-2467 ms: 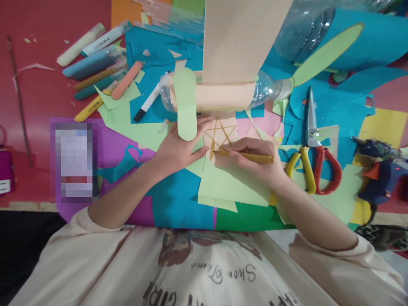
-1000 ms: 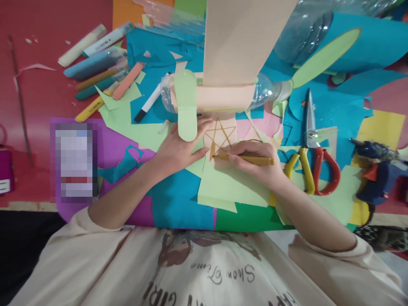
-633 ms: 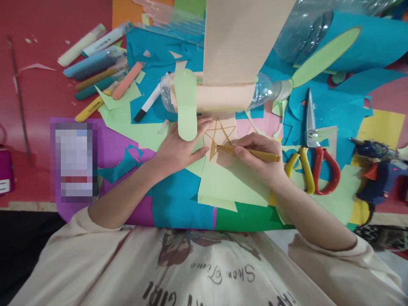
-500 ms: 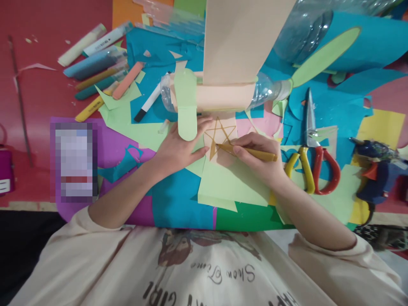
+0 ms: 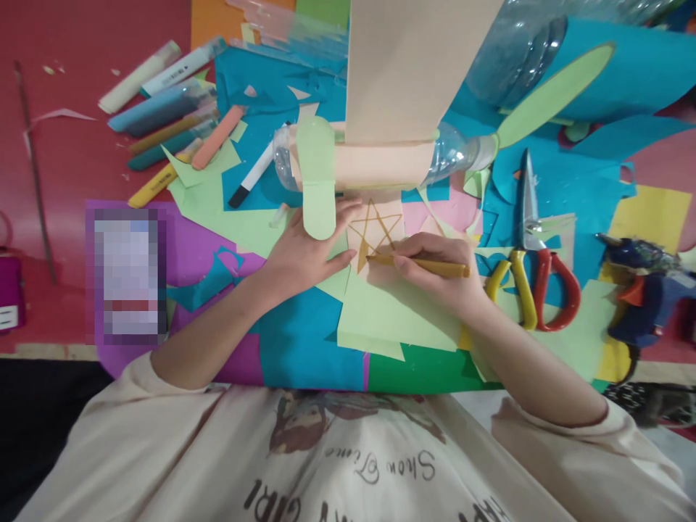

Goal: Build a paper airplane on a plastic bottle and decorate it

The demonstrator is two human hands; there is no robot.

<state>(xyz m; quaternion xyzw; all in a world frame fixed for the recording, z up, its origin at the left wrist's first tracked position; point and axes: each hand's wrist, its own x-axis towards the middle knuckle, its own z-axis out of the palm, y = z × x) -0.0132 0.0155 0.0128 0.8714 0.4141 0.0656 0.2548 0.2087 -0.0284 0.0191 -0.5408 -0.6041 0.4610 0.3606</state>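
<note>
My right hand (image 5: 440,272) is closed around a brown-yellow marker (image 5: 443,268), its tip against a star outline on a peach paper wing (image 5: 388,206). The star's lower-left point is filled with colour. Flat on the paper left of the star, my left hand (image 5: 307,250) has its fingers spread and holds nothing. Part of it is hidden under a light green paper strip (image 5: 320,210). That strip is attached to a clear plastic bottle (image 5: 451,156) wrapped in peach paper, lying on its side. A light green blade (image 5: 560,94) sticks out at the bottle's cap.
Several markers (image 5: 157,109) lie at the upper left, and a blurred-out phone-like object (image 5: 130,275) at the left. Scissors (image 5: 530,254) with red and yellow handles and a dark blue glue gun (image 5: 647,304) are on the right. Coloured paper scraps (image 5: 402,312) cover the table.
The marker tip has shifted slightly down and left within the star, and my right hand has moved slightly with it. My left hand stays in place.
</note>
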